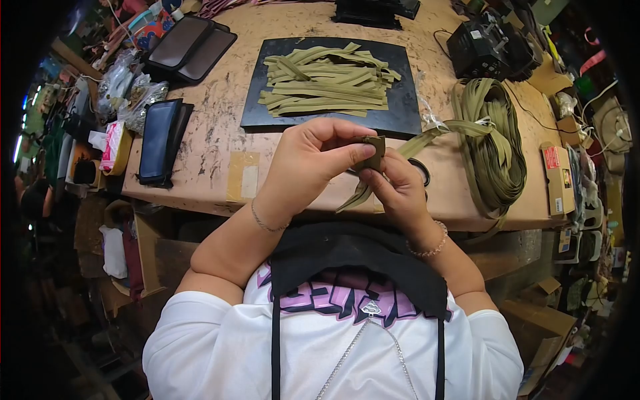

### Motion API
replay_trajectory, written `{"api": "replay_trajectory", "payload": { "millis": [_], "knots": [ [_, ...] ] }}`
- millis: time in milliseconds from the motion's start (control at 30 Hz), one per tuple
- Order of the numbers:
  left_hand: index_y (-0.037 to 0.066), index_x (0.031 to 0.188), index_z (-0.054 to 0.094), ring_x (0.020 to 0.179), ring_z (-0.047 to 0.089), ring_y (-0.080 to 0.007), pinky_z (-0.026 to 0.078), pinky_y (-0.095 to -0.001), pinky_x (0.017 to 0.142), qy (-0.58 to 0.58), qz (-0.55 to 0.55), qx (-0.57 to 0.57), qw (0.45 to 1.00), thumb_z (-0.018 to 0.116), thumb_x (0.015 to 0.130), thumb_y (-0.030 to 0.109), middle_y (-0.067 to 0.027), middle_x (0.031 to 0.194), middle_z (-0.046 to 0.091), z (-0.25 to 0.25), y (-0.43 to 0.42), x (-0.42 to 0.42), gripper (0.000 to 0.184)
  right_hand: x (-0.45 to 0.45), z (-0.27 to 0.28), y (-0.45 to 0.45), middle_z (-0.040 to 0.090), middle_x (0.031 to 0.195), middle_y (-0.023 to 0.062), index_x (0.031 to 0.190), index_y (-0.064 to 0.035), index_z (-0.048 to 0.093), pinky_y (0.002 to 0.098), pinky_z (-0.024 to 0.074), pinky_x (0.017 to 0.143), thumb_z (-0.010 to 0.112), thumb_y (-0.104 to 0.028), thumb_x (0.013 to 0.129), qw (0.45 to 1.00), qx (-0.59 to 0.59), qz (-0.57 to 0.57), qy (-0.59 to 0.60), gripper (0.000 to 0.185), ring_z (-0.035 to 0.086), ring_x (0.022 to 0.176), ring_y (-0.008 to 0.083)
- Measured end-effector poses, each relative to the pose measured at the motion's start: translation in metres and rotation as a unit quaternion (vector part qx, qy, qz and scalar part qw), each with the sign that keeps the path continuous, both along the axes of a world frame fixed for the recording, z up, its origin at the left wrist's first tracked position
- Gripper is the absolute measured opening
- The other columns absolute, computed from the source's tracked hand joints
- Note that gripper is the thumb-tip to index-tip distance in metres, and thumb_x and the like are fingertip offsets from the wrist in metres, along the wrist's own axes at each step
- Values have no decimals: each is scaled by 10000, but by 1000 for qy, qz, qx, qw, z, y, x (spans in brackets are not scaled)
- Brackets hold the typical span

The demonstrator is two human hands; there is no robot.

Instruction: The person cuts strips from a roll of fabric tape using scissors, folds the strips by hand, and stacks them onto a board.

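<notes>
Both of my hands meet over the table's front edge. My left hand [310,160] pinches a folded piece of olive zipper tape [377,153] between thumb and fingers. My right hand [403,193] grips the same tape just below and to the right. One loose end hangs down under the fingers. A strip runs from behind my right hand to a large olive zipper coil [490,157], tied at its top. Beyond my hands, cut zipper strips [327,83] lie piled on a black board [257,115]. A black ring [422,172], partly hidden, shows behind my right hand.
Dark flat cases [159,143] lie at the left of the worktable [213,127], with more brown-faced panels [193,47] behind. A black machine [483,50] stands at the back right. A small carton [559,180] sits at the right edge. Cluttered shelves flank both sides.
</notes>
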State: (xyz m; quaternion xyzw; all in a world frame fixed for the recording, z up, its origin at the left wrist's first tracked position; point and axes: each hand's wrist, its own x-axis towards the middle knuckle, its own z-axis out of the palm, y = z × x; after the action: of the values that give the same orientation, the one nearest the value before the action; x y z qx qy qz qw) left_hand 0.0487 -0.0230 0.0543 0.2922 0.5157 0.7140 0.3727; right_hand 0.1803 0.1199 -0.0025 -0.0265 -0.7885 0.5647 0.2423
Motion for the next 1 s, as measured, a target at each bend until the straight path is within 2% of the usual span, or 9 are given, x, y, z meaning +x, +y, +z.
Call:
{"api": "replay_trajectory", "payload": {
  "millis": [100, 500, 600, 700, 800, 833, 1000],
  "knots": [
    [-15, 1077, 720, 929, 679, -122, 536, -254, 847, 29, 22, -15, 999, 741, 880, 6, -85, 1012, 740, -1, 0, 2, 199, -1, 0, -3, 670, 1007, 82, 1043, -16, 726, 329, 482, 814, 695, -105, 915, 1000, -14, -8, 13, 159, 619, 922, 221],
    [-18, 1058, 731, 937, 666, -114, 518, -258, 880, 1, 19, -22, 1000, 740, 894, 38, -76, 1005, 738, -4, -3, 0, 174, 0, -1, -6, 671, 964, 86, 994, -19, 734, 323, 482, 789, 717, -113, 901, 1000, 1, -21, -1, 134, 623, 883, 222],
    [-30, 1071, 703, 911, 679, -123, 547, -255, 838, -7, 73, 41, 997, 711, 912, 40, -86, 1008, 731, -18, -2, -5, 174, 3, 8, -3, 665, 925, 99, 941, -20, 726, 330, 481, 779, 738, -117, 878, 999, 31, -10, -44, 116, 626, 871, 241],
    [-6, 1098, 677, 948, 674, -141, 526, -280, 887, -135, 123, 195, 964, 677, 934, 41, -81, 1048, 721, -22, -9, -28, 170, 1, 9, 7, 657, 897, 104, 879, -25, 709, 386, 498, 885, 759, -120, 849, 986, 162, -34, -7, 112, 623, 851, 266],
    [14, 1131, 654, 956, 679, -161, 521, -302, 897, -150, 206, 223, 941, 647, 959, 53, -82, 1065, 714, -27, -28, -55, 176, 7, 9, 18, 656, 891, 98, 830, -30, 689, 476, 458, 1022, 770, -123, 829, 964, 252, -77, -19, 123, 615, 836, 281],
    [18, 1128, 655, 954, 680, -160, 522, -302, 894, -141, 218, 225, 939, 646, 961, 57, -81, 1062, 714, -26, -35, -59, 171, 7, 6, 21, 661, 890, 86, 832, -40, 684, 539, 397, 1093, 767, -123, 833, 966, 242, -93, -11, 117, 623, 834, 279],
    [33, 1110, 656, 942, 680, -151, 520, -296, 893, -130, 254, 211, 935, 644, 970, 70, -73, 1045, 716, -37, -54, -63, 146, 7, -1, 24, 666, 893, 97, 896, -52, 689, 493, 433, 1070, 749, -102, 842, 981, 150, -107, -66, 95, 643, 823, 298]
  ]
}}
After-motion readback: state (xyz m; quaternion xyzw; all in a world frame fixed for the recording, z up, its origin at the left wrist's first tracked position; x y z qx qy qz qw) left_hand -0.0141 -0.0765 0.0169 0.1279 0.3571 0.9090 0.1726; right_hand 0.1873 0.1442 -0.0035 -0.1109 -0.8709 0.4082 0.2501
